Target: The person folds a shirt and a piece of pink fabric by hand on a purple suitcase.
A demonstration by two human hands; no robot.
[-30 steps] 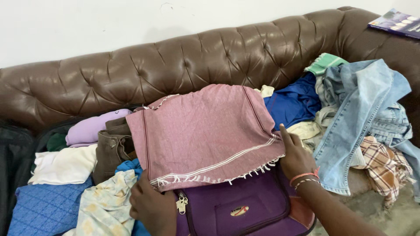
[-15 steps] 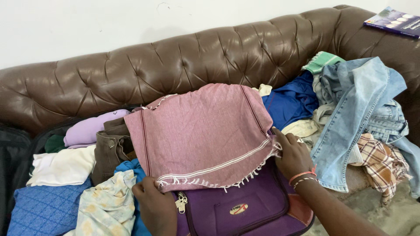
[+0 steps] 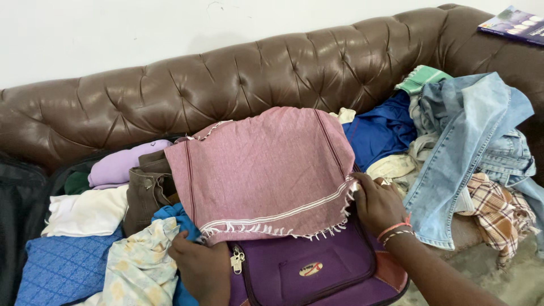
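Head view, pink cloth pinched between fingers

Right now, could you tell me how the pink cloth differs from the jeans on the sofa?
The pink cloth is spread fairly flat over the purple bag; the jeans lie crumpled in the pile at right. The cloth has white stripes and a fringe; the jeans are plain faded blue. Both hands, left and right, hold the cloth; none touch the jeans.

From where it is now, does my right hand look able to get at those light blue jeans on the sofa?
Probably yes. The right hand grips the pink cloth's fringed corner, and the jeans lie uncovered just beside it, with nothing between.
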